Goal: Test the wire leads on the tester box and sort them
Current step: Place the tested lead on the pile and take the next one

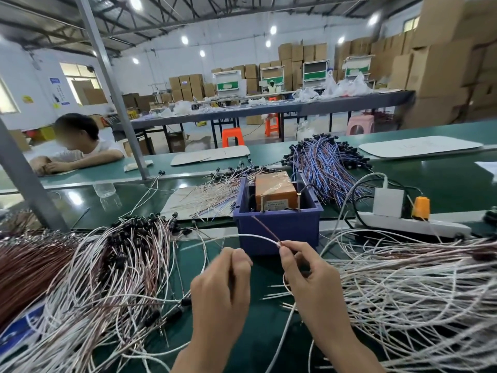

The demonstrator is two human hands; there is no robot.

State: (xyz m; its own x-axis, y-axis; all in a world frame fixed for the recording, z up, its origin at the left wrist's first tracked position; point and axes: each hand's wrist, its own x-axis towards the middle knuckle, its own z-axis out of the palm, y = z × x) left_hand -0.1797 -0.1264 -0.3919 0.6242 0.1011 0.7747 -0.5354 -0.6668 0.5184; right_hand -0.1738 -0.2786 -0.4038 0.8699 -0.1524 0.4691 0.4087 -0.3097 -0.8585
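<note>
Nearest: left hand (222, 289) — fingers curled over the bench (269, 345), grip on any strand impossible to tell; right hand (312, 281) — grip closed, thumb and forefinger pinching one wire lead (265, 229) where its brown and white strands meet, brown end rising in front of the blue tester box (298, 232). Recommended handling: pinch close to the bare tips, touch one tip to each of the two upright posts (262, 204) at once, hold steady for the reading, then drop the lead on the proper heap.
</note>
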